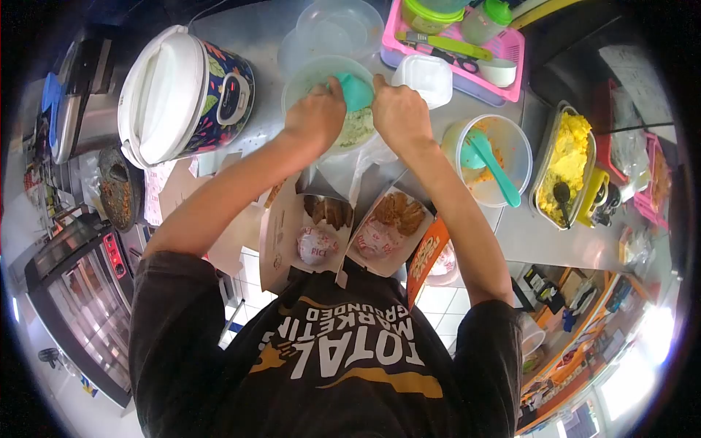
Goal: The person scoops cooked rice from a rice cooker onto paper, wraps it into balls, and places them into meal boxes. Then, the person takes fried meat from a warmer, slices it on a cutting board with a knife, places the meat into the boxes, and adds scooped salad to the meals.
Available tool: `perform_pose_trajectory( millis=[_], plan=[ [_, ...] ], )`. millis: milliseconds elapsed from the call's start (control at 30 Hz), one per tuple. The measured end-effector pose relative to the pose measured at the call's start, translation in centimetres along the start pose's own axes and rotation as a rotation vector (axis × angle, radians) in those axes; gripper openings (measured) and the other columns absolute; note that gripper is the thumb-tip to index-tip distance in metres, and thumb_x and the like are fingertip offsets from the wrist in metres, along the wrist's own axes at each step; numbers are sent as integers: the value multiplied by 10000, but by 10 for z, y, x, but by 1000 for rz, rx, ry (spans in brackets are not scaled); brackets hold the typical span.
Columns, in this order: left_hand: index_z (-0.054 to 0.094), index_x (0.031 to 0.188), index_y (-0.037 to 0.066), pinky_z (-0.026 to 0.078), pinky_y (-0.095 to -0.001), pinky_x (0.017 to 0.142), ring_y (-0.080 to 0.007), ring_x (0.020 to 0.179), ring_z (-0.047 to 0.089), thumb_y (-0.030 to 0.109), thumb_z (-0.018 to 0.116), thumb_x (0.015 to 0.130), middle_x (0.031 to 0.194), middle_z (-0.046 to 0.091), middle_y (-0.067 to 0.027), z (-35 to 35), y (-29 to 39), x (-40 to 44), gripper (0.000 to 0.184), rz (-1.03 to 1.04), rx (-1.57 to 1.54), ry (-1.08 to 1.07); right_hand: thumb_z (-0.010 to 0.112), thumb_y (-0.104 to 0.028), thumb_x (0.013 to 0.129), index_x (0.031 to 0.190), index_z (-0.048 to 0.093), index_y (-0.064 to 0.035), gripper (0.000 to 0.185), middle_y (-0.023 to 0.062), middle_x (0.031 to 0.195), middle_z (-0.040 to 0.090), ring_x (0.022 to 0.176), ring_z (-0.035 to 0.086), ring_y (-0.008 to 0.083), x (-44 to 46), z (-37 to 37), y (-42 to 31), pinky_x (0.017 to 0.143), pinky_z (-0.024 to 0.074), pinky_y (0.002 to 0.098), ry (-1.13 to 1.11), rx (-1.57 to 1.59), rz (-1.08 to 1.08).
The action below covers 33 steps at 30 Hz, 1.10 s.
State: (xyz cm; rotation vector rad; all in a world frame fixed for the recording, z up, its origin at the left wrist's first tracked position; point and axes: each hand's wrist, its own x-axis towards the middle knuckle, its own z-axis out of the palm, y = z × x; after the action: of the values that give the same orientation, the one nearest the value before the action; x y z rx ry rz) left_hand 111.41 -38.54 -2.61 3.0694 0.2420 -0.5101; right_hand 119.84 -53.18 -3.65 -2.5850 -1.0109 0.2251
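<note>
My left hand (318, 117) is closed, thumb up, over the left side of a clear round tub (292, 84) holding a pale green, crumbly mix (356, 130). A turquoise scoop (355, 93) lies in the tub between my hands, beside the left thumb; whether the fingers grip it is unclear. At the tub's right side my right hand (401, 117) is closed with its fingers pinched, apparently on a thin clear plastic bag (359, 162) hanging below. Nearer my body stand two open cardboard boxes (274, 244), holding fried chicken (400, 213) and paper-wrapped rice (316, 245).
A lidded cooker (164, 95) stands at left. To the right are a tub with a turquoise spoon (493, 168) and a tray of yellow food (569, 157). A pink basket (511, 87) and white foam box (423, 80) sit at the back. A stone mortar (120, 193) is far left.
</note>
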Motion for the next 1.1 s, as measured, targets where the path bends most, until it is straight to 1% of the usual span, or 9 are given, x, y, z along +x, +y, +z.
perform_pose_trajectory(
  millis=[233,333,567,667,733,833,900,1000,1100],
  plan=[
    [410,1469,8,615,-429,683,-360,839,723,33,558,840,1090,641,-227,-39,-48,-12,647,611,140,-16,573,-81,877,1150,646,29,303,188,737,710,708,740,344,-10,5,-11,624,603,413,-3,-51,95],
    [446,1461,51,609,-347,575,-260,667,686,76,600,823,905,603,-124,-35,-51,5,657,591,400,213,578,-81,877,1163,645,27,313,184,739,711,710,739,347,-6,4,-12,618,602,411,2,-63,51],
    [525,1383,14,589,-381,532,-294,674,713,69,602,824,855,631,-143,-7,-41,-6,568,331,235,240,590,-60,857,1155,640,30,316,199,743,710,715,737,360,-4,3,-9,620,601,422,-15,-37,64],
    [526,1372,16,591,-385,538,-294,714,729,60,603,819,877,663,-156,-33,-55,-6,560,542,222,95,589,-54,851,1137,637,32,302,211,744,708,715,736,366,-2,3,-8,622,601,431,-4,-23,79],
    [471,1396,-48,600,-431,615,-339,710,724,39,580,827,926,660,-214,-38,-56,-9,586,313,273,23,574,-101,881,1077,630,-21,219,266,703,666,698,694,455,-3,6,-7,631,572,531,26,65,112],
    [558,1253,-107,602,-432,662,-359,763,733,28,588,832,980,680,-258,-27,-33,-16,444,40,162,-188,578,-65,865,1104,635,29,263,240,735,696,720,725,408,-3,2,-10,645,590,488,-27,48,122],
    [634,1091,-127,600,-434,680,-390,765,733,15,600,818,979,694,-302,-15,-40,-21,310,199,88,-165,573,-73,871,1090,630,26,247,253,734,690,714,714,432,-4,5,-10,648,583,508,6,85,122],
    [702,848,-117,595,-443,680,-398,697,727,48,592,772,685,677,-284,-41,-28,-3,213,57,-126,-595,582,-93,882,1097,642,4,243,272,720,672,706,690,466,-6,9,-11,656,565,537,44,137,141],
    [703,771,-104,587,-465,688,-392,700,730,46,602,747,640,658,-288,-35,-22,6,183,-165,-489,-704,589,-108,894,1136,664,-5,273,281,705,659,698,675,478,-7,12,-13,663,555,543,68,171,158]
  ],
)
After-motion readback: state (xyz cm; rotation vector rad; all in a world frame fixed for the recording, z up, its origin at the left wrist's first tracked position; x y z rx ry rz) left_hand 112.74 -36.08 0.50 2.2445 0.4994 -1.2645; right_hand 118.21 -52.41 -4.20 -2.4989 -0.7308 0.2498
